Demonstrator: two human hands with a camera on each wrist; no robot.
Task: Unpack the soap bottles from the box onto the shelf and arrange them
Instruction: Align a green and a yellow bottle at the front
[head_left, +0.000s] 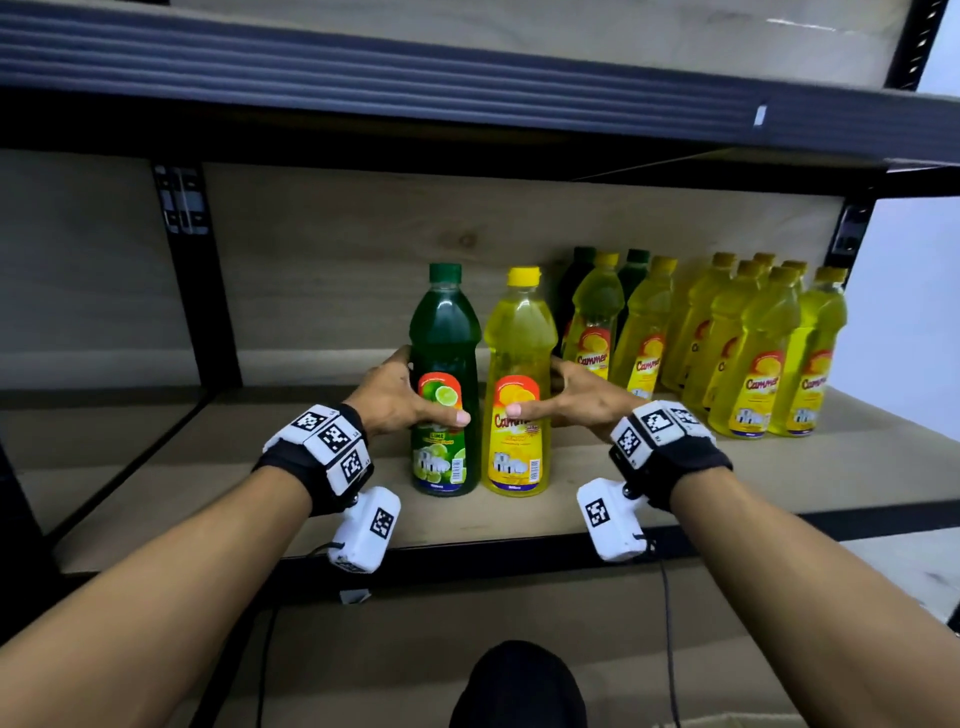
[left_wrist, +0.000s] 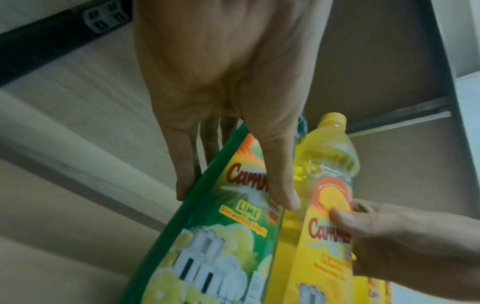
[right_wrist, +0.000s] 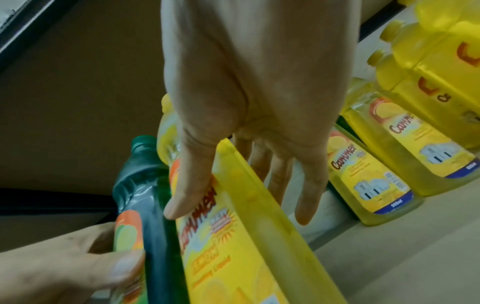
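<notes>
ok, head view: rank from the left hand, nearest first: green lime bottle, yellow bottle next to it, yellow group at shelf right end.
1. Green lime bottle: gripped by the left hand.
2. Yellow lemon bottle: immediately right, held by the right hand.
3. Yellow bottle group: far right, further back.

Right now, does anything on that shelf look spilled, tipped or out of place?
Nothing spilled or tipped. The green lime bottle in the left hand and the yellow lemon bottle in the right hand stand upright near the shelf's front edge, apart from the grouped bottles at the right.
</notes>
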